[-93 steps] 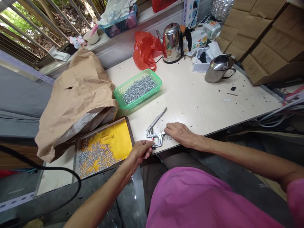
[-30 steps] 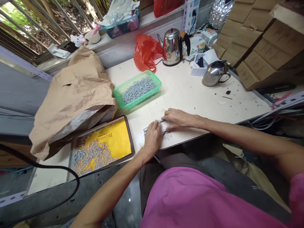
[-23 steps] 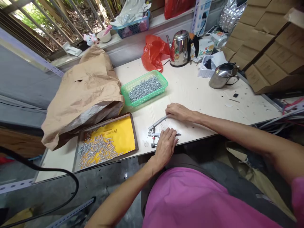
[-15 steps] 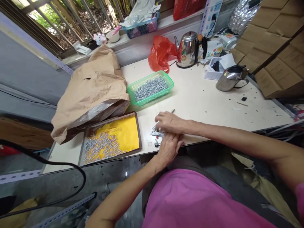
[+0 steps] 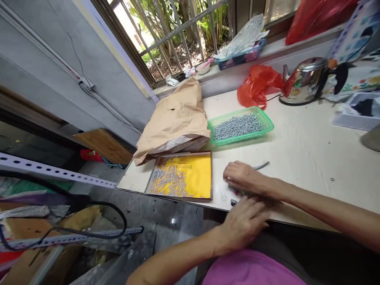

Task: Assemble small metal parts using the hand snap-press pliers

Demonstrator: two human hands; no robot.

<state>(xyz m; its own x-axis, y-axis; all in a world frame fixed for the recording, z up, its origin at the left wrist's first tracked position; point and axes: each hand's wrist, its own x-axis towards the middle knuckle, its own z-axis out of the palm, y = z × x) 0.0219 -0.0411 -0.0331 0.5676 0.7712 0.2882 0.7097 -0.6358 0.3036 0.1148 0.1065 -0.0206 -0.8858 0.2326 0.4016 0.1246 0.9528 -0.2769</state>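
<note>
On the pale flat bench, the grey metal lever tool is right of the brown-rimmed rectangular tray, before the rectangular green plastic basket; the crumpled brown paper bag lies behind the tray.

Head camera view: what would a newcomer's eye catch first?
Probably the yellow-lined tray near the picture's centre, metal pieces strewn over its left part. Next, the red bag, left of the kettle. Right of the tray, the right hand and left hand mostly hide a metal tool.
</note>
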